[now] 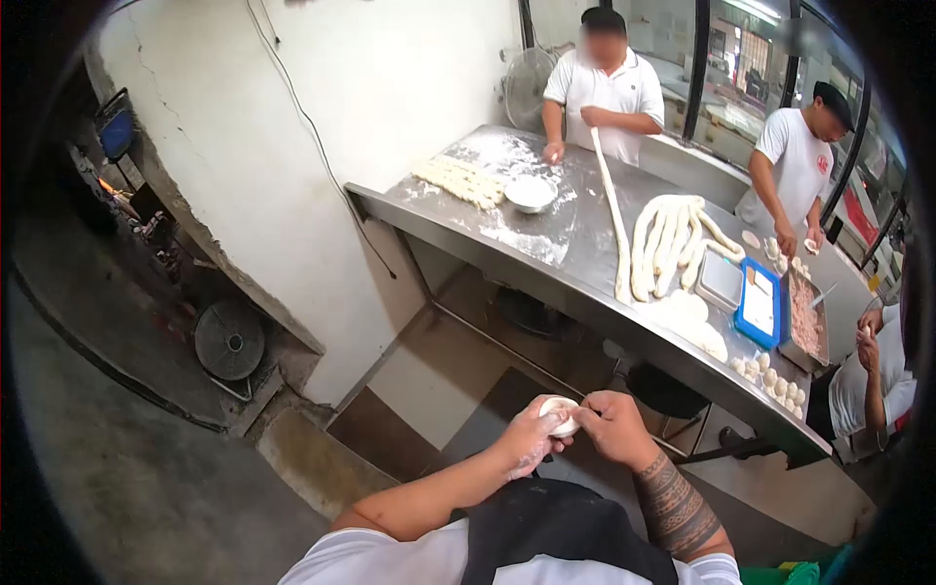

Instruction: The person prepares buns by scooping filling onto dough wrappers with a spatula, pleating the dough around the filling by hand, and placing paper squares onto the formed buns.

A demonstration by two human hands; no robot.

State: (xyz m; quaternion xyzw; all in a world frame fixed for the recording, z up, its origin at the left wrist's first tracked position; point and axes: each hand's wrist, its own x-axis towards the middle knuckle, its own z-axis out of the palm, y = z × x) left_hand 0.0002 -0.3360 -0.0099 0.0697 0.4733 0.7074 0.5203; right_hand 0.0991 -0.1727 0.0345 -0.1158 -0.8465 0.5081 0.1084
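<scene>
A small white round of dough (pixel 556 411) rests in the palm and fingers of my left hand (pixel 529 441), which is curled round it. There is flour on that hand. My right hand (pixel 616 429) has its thumb and fingertips pinched at the dough's right edge. Something pinkish shows at the middle of the dough, but my fingers partly cover it. Both hands are in front of my dark apron (pixel 556 531), short of the steel table (pixel 570 278).
On the table are long dough ropes (pixel 658 244), a flour bowl (pixel 530 193), cut dough pieces (pixel 458 182), a blue-rimmed tray (pixel 758 302), a pan of minced filling (pixel 805 317) and several dough balls (pixel 770 378). Co-workers stand behind it and at right. A fan (pixel 229 338) stands left.
</scene>
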